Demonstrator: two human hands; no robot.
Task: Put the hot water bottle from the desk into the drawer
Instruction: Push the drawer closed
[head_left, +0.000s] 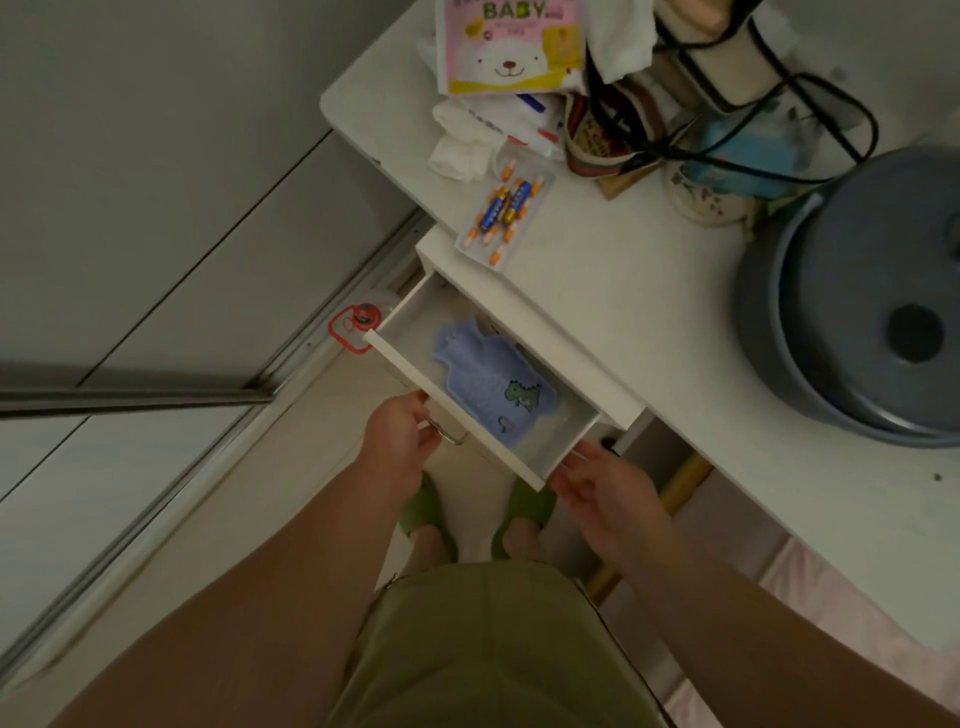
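The hot water bottle, pale blue with a green dinosaur on it, lies flat inside the open white drawer under the white desk. My left hand is curled around the metal handle on the drawer front. My right hand hovers by the drawer's right front corner, fingers spread, holding nothing.
On the desk sit a clear tray of batteries, a pink "BABY" pack, tissues, black cables and a large grey basin. A red-framed object lies on the floor left of the drawer. My feet in green slippers stand below.
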